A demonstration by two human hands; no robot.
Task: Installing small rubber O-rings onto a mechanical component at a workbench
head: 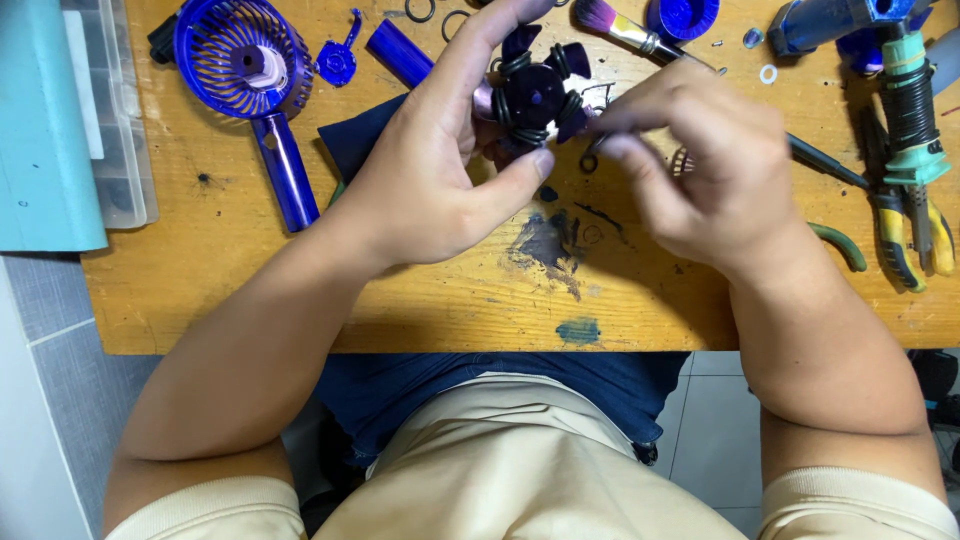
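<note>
My left hand (430, 180) grips a small dark blue fan blade hub (535, 95) with several blades, held between thumb and fingers above the wooden table (300, 290). My right hand (700, 170) is beside it on the right, fingers pinched close to the hub's edge near a small black ring (590, 160). Whether the right fingers hold anything is hard to tell. A blue handheld fan body with its round grille (240, 60) lies at the table's left.
A brush (625, 25), a blue cap (685, 15), a blue tube (400, 52) and small rings lie at the back. Pliers and cutters (915, 200) lie at the right. A teal box (45, 120) and clear case (120, 120) sit at the left edge.
</note>
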